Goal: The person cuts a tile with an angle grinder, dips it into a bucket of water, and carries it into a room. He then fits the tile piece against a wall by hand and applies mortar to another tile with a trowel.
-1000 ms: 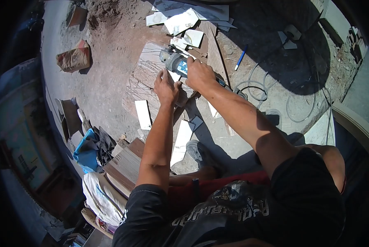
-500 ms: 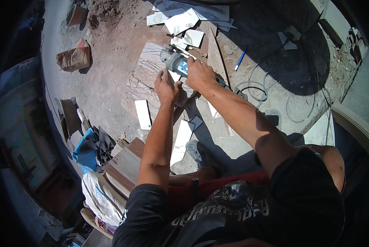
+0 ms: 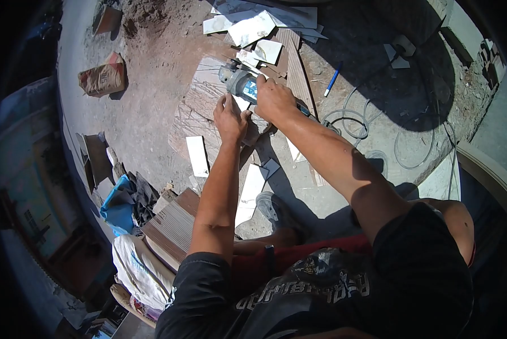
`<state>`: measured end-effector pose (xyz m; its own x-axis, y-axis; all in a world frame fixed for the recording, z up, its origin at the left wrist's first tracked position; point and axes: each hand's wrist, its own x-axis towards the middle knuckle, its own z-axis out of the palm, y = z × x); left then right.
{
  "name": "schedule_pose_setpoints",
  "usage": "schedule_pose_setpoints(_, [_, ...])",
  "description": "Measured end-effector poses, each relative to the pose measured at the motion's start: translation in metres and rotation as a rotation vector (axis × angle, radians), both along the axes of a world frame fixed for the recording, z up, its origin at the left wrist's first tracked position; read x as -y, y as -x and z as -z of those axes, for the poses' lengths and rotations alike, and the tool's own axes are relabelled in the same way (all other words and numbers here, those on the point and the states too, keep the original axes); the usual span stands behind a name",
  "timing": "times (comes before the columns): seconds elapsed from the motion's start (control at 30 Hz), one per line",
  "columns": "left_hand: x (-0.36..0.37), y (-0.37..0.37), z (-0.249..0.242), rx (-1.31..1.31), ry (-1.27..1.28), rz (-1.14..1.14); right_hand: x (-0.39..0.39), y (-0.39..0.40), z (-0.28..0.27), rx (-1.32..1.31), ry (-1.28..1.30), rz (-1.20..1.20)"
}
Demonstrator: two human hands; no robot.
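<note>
My right hand [image 3: 274,100] is wrapped round the body of an angle grinder [image 3: 243,86], a grey tool with a blue label. Its head points away to the upper left, over a slab scored with many cut lines [image 3: 200,116]. A small white tile piece [image 3: 241,103] lies on that slab, just below the grinder. My left hand [image 3: 230,120] grips this piece, fingertips at its left side and thumb toward the right. The grinder partly covers the tile, and I cannot make out whether the disc touches it.
White tile offcuts [image 3: 252,28] lie beyond the slab; a narrow white strip [image 3: 197,156] is nearer on the left. At right are a blue marker [image 3: 332,82] and a coiled cable [image 3: 349,125]. A paper sack [image 3: 102,75] and stacked brown tiles [image 3: 171,223] stand left.
The grinder's head has shifted very slightly. Both hands stay almost in place, and the tile piece is still under my left fingers.
</note>
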<state>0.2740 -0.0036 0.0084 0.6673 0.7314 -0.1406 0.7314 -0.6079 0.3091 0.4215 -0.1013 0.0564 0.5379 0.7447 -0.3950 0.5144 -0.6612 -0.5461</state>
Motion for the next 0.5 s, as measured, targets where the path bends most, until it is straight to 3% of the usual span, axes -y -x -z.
schedule_pose_setpoints(0.5, [0.0, 0.0, 0.0007, -0.049, 0.012, -0.026, -0.0006, 0.0024, 0.0026, 0.011, -0.003, 0.016])
